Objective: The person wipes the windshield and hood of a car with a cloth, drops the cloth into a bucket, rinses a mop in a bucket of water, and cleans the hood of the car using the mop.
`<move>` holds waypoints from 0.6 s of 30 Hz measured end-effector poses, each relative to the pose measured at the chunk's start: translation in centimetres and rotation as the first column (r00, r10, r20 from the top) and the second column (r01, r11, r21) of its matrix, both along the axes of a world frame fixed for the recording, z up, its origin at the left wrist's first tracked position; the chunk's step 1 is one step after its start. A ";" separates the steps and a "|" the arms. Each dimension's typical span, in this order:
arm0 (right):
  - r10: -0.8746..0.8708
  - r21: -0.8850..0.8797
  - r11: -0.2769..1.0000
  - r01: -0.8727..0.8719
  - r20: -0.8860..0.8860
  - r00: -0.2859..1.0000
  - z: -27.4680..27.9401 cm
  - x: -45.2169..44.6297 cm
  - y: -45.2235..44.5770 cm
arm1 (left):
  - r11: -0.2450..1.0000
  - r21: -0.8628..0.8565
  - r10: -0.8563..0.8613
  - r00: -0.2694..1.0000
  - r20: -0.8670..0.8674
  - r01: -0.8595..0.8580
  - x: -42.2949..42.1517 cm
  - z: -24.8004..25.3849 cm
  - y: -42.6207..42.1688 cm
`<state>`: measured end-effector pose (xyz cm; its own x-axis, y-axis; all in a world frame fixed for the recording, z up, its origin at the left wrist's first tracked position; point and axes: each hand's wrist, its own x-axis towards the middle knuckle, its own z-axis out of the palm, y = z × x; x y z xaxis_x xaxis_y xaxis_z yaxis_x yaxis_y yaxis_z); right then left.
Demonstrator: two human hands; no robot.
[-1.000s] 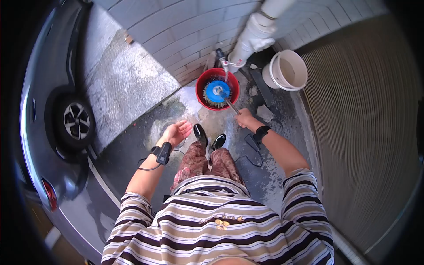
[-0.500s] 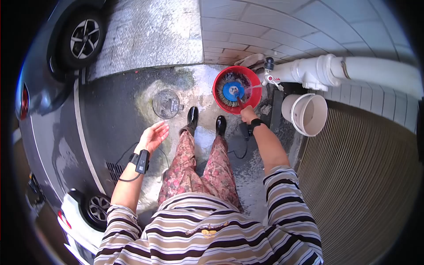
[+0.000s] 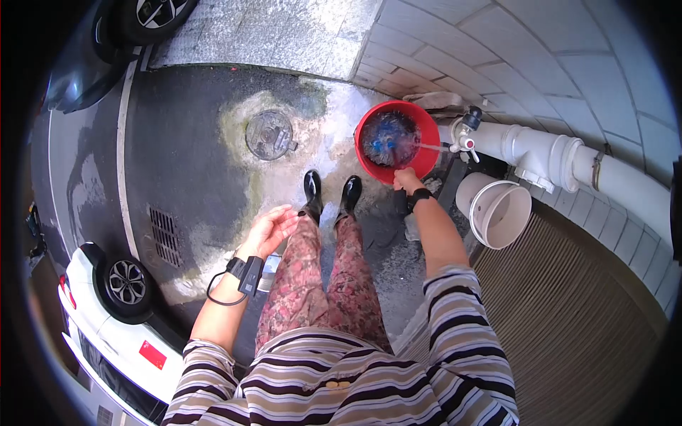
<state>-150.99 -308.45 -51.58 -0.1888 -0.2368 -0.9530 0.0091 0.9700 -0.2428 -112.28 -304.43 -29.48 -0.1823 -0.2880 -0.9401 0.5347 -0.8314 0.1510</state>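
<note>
At the near rim of a red bucket [image 3: 426,160], my right hand [image 3: 407,180] is closed around the handle of a scrub brush. The blue brush head [image 3: 383,144] sits in the bucket amid splashing water, and its bristles are blurred. Most of the handle is hidden by my hand and the water. A tap [image 3: 467,144] on the right sends a stream of water [image 3: 428,146] into the bucket. My left hand [image 3: 273,228] hangs in front of my left thigh, palm partly up, fingers loosely extended and holding nothing.
White stacked buckets [image 3: 490,213] stand right of my right forearm. A thick white pipe [image 3: 547,153] runs along the tiled wall. A round manhole cover [image 3: 269,135] and a drain grate [image 3: 165,236] are in the ground. A white car [image 3: 117,312] is at lower left.
The view has shifted. The brush head has gone from plainly visible to blurred by splashing water in the red bucket. My left hand has come closer to my thigh.
</note>
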 end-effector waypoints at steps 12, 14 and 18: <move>-0.638 0.313 0.770 0.555 0.379 0.671 18.9 -4.9 6.4 | 0.998 -0.065 0.022 0.999 -0.027 -0.024 1.8 0.8 -2.6; -0.706 0.338 0.707 0.622 0.399 0.585 20.7 -4.8 6.7 | 0.997 -0.074 0.013 0.999 -0.038 -0.016 2.3 1.1 -2.6; -0.778 0.368 0.611 0.701 0.442 0.447 21.0 -4.7 7.0 | 0.997 -0.073 0.012 1.000 -0.014 -0.013 2.9 1.0 -2.2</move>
